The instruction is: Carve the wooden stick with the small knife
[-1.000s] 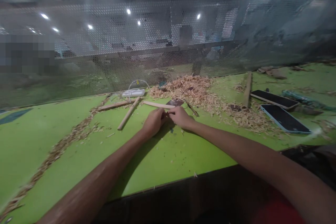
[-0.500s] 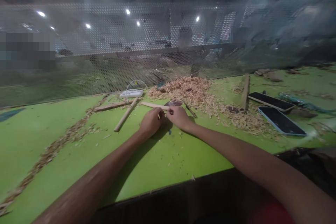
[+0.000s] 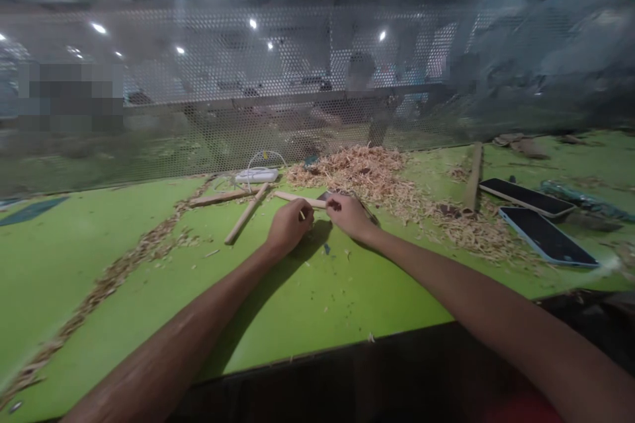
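Observation:
A pale wooden stick (image 3: 300, 199) lies just beyond my two hands over the green table. My left hand (image 3: 292, 226) is curled, thumb and fingertips pressed together; what they pinch, if anything, is too small to name. To its right, my right hand (image 3: 348, 215) has its fingers closed at the stick's right end. A dark flat object (image 3: 325, 196) is partly hidden behind the right hand. Left of my hands, another wooden stick (image 3: 247, 214) rests at a slant, its top near a longer brown stick (image 3: 221, 197).
Wood shavings (image 3: 367, 168) are heaped before a mesh screen (image 3: 297, 66). A white power strip (image 3: 256, 175) with a cable stands left of them. Two phones (image 3: 548, 236) and a wooden bar (image 3: 473, 178) lie right. Chips trail across the green table (image 3: 163, 317) at left.
The view has shifted slightly, so the table's objects appear further right. My hands have drawn a little apart, and my left hand has come away from the stick.

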Tool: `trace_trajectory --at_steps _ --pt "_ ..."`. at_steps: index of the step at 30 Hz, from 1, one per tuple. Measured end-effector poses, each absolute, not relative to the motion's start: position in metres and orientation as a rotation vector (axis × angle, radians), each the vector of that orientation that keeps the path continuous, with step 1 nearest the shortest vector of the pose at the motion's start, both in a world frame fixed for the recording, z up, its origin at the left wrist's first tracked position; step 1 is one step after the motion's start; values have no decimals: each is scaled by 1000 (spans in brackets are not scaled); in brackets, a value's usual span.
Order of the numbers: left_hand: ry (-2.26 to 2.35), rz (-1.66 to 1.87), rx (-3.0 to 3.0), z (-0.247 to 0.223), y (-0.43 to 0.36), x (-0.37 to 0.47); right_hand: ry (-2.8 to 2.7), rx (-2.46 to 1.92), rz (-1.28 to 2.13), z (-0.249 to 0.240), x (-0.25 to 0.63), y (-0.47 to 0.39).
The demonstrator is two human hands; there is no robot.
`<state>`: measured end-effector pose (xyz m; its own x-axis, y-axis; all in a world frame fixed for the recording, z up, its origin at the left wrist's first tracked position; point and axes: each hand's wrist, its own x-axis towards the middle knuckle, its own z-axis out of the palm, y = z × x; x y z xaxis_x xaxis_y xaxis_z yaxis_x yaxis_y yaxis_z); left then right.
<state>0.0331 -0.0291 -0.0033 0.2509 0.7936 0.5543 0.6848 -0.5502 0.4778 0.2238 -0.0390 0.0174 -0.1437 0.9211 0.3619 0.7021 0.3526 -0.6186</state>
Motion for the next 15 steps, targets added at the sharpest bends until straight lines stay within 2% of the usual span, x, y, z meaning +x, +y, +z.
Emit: trace_trajectory --at_steps 6,15 --pt "1325 1230 2369 -7 -27 32 -2009 -1248 510 13 223 -40" --pt "1394 1165 2404 -3 -29 32 -1950 -1265 566 17 225 -43"
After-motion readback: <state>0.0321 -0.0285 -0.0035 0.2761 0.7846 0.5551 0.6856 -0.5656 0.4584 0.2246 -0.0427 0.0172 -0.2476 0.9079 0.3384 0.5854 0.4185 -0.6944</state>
